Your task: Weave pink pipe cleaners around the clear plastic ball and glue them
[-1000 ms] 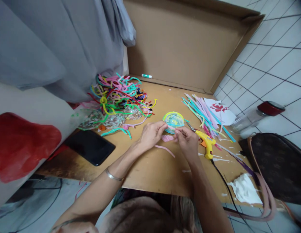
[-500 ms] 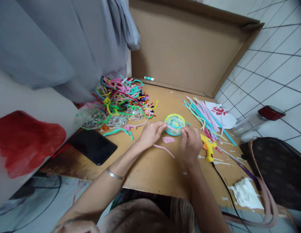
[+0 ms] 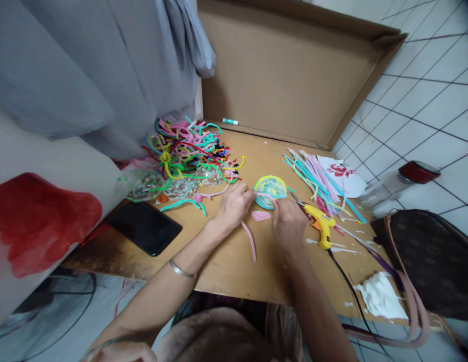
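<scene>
Between my two hands stretches a pink pipe cleaner [image 3: 249, 238], its loose tail hanging below my left hand over the table. My left hand [image 3: 237, 201] pinches it on one side; my right hand [image 3: 289, 221] pinches its other end. Just behind the held stretch lies a round dish-like piece [image 3: 270, 187] with a yellow and turquoise rim and a mottled clear middle, partly covered by my fingers. A small flat pink piece [image 3: 260, 215] coiled from pipe cleaner rests on the table between my hands.
A yellow glue gun [image 3: 320, 219] lies right of my right hand, its cord trailing forward. Pipe cleaners [image 3: 317, 173] lie behind it, a tangled heap [image 3: 192, 143] at back left. A black phone [image 3: 145, 229], clear bottle [image 3: 388, 188], brown bag [image 3: 430, 261] and crumpled tissue [image 3: 383, 296] surround the workspace.
My right hand has moved left, closer to my left hand, uncovering the glue gun's nozzle. The pipe cleaner's tail has swung to hang more steeply toward me.
</scene>
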The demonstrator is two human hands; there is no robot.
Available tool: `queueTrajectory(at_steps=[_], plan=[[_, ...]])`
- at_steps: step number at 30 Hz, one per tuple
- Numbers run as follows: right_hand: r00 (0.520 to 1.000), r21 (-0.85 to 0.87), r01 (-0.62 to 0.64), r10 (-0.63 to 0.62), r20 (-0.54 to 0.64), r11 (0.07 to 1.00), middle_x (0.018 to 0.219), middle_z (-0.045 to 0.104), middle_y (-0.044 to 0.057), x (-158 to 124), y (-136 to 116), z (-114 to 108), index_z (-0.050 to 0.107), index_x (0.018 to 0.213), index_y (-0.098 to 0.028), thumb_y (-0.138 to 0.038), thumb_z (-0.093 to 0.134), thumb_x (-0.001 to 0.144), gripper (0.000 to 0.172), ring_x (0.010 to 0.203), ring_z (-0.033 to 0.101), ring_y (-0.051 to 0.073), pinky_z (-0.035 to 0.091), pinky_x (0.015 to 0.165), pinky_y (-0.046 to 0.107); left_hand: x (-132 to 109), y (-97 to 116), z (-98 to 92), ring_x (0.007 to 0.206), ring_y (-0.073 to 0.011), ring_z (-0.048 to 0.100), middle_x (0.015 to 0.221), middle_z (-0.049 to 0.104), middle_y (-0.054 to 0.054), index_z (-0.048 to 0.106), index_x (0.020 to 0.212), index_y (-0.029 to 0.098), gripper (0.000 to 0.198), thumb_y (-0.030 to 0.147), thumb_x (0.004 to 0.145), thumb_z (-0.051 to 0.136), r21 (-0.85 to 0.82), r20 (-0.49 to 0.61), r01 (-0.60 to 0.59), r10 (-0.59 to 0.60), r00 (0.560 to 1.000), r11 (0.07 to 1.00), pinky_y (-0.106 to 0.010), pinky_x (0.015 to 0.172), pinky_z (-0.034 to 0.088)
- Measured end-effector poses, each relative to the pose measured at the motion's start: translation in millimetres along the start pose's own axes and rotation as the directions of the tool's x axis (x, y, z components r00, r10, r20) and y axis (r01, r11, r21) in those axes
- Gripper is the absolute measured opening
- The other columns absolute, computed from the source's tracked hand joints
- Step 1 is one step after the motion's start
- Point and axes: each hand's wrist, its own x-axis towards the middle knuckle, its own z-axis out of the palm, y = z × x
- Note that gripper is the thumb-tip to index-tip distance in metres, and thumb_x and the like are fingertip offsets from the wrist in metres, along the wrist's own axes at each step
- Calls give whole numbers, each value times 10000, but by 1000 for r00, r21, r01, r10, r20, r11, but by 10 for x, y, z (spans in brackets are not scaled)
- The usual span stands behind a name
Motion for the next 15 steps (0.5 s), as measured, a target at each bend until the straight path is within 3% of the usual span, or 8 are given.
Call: queueTrajectory(at_steps=[3,9,15], plan=[[998,-11,-45,45,40,999,687,617,86,-8,-28,33,631,794,-164,-134,371,946,302,665,514,223,298,608,329,-9,46,1,654,-178,529,790,616,-94,682,831,154,284,220,949,432,60,73,66,-70,995,996,-280,561,330],[994,4,-76,75,78,997,673,587,71,12,-103,3,594,763,-176,-148,415,893,223,658,508,220,303,595,320,-26,182,-3,658,-191,576,754,636,-85,637,856,156,233,234,944,436,3,128,145,-145,981,989,-283,596,373],[990,168,-134,126,63,977,740,595,76,45,-113,-11,588,782,-190,-169,445,847,159,714,527,227,367,635,323,-50,238,-30,666,-171,576,770,628,-64,632,848,178,219,229,941,439,-28,170,77,-71,983,997,-258,591,377]])
